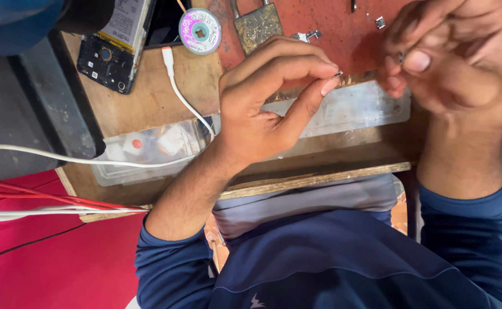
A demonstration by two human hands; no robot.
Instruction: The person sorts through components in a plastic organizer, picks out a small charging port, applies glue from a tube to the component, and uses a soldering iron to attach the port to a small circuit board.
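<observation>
Left hand (262, 103) pinches a tiny dark metallic part (338, 73) between thumb and forefinger, just above the wooden worktop (148, 97). Right hand (451, 57), close beside, curls shut on a similar small piece (400, 56), too small to identify. Padlock (257, 26) lies beyond the left hand.

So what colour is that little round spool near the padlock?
The spool is pink-purple with a teal hub, seen in the head view.
</observation>
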